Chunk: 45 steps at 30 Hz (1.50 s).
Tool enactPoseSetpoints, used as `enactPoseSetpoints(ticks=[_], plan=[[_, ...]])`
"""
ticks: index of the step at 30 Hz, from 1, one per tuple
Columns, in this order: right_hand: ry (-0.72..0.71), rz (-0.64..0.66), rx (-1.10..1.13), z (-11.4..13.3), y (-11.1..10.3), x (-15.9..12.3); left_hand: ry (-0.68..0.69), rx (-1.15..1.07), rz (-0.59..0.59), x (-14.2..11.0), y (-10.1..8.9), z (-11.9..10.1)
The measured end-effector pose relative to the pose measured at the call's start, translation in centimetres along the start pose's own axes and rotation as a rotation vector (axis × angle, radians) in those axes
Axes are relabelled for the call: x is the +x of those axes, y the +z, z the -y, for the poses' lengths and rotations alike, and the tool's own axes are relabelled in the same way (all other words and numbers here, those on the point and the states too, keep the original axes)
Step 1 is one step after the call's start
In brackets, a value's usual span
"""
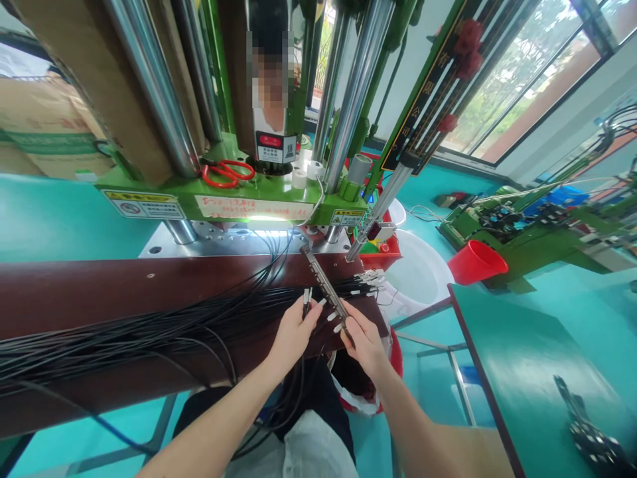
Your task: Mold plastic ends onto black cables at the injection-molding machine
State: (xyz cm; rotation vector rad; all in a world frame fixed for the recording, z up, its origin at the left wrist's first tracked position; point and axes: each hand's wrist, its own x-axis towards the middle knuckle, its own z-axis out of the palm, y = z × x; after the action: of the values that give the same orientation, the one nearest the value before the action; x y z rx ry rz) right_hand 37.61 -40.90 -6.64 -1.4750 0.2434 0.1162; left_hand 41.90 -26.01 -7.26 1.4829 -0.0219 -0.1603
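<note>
My right hand (364, 337) is closed around the near end of a long, narrow metal bar (324, 282) with notches along it. Several small white pieces stick out of the bar's near half. Left of it, my left hand (294, 330) pinches black cables with metal-tipped connectors (307, 297), close to the bar without plainly touching it. A thick bundle of black cables (189, 322) runs along the brown bench (99, 279), its pale connector ends (368, 282) beyond my hands. Other thin cables lead from the bundle into the lit gap of the green press (279, 209).
Red-handled scissors (227, 174) lie on the press plate. Beside the bench's right end stand a white tub (423, 269) and a red bucket (478, 262). A lined bin (371, 398) is under the bench edge. At right is a green table (542, 345) with dark parts (592, 431).
</note>
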Motion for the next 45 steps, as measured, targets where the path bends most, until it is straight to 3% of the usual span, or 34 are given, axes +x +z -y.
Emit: enactPoseSetpoints(ticks=[7,13,16,20,22,24,26,31,45], plan=[[0.008,0.023,-0.037,-0.2,-0.2,0.1,0.008,0.096,-0.021,0.0,-0.1,-0.4],[-0.146,0.141,-0.278,-0.6,-0.5,0.1,0.002,0.109,-0.021,0.0,-0.4,-0.1],[-0.126,0.133,-0.231,-0.6,-0.4,0.1,-0.017,0.061,-0.005,0.1,-0.5,0.0],[-0.029,0.016,-0.061,0.2,0.1,-0.2,0.036,-0.121,-0.158,0.0,-0.6,-0.2],[-0.013,-0.008,-0.031,0.6,0.2,-0.3,0.020,-0.221,-0.255,0.0,-0.7,-0.3],[-0.009,0.000,-0.020,0.8,0.2,-0.4,-0.019,-0.253,-0.278,0.0,-0.8,-0.3],[-0.009,0.022,-0.015,0.9,0.1,-0.4,-0.037,-0.198,-0.203,0.1,-1.0,-0.3],[0.002,0.068,-0.008,0.6,-0.1,-0.2,-0.092,-0.020,0.117,0.5,-1.4,-0.4],[-0.026,0.203,-0.175,-0.2,-1.2,0.2,-0.121,0.001,0.175,0.6,-2.1,-0.4]])
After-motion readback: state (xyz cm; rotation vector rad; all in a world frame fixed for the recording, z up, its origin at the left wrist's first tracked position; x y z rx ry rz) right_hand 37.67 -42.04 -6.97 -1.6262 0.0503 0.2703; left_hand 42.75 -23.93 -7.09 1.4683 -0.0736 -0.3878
